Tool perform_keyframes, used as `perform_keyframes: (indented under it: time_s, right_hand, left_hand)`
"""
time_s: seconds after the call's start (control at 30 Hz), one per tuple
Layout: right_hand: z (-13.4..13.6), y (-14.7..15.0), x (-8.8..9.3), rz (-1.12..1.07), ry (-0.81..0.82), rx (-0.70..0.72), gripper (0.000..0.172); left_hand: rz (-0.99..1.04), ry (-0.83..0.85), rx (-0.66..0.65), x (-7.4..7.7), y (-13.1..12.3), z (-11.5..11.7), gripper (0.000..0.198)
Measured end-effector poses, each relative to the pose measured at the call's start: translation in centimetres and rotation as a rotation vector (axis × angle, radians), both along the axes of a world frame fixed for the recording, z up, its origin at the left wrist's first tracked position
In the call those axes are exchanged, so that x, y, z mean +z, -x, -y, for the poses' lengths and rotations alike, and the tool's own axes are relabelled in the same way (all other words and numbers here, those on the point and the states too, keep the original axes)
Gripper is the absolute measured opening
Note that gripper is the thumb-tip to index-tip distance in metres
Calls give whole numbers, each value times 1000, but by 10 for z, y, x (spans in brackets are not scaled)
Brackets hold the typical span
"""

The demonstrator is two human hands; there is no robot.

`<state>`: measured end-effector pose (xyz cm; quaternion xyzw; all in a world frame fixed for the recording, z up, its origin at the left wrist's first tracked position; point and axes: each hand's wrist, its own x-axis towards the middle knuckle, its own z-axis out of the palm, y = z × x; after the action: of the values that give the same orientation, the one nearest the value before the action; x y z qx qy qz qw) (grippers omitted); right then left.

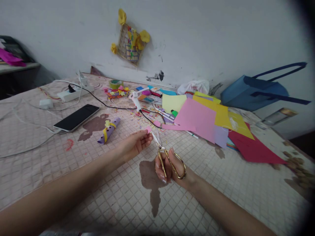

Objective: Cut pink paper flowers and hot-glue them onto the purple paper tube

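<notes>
In the middle of the head view, my left hand (139, 142) pinches a small piece of pink paper (148, 129) between thumb and fingers. My right hand (172, 165) grips a pair of scissors (160, 148) with gold handles, its fingers through the loops. The blades are parted and point up toward the pink piece, close beside it. Whether they touch it, I cannot tell. A pink strip (179, 127) and a pink sheet (197, 118) lie just beyond the scissors. To the left rests a rolled purple paper tube (108, 131) with a yellow band.
A white glue gun (136, 101) with a black cable lies behind my hands among paper scraps. On the left are a phone (76, 117) and a power strip (75, 93). Yellow sheets (213, 109), red paper (253, 146), a blue bag (253, 93) and a glass (280, 116) are at the right.
</notes>
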<state>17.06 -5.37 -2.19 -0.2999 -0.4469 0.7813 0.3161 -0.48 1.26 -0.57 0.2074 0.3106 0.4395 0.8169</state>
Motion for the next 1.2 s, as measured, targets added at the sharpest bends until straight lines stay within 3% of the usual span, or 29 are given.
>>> perform_keyframes:
  time_s: [1.2]
  right_hand:
    - [1,1,11,23,37,-5,62]
  left_hand:
    - [16,-38,-25,-2,0,0,8]
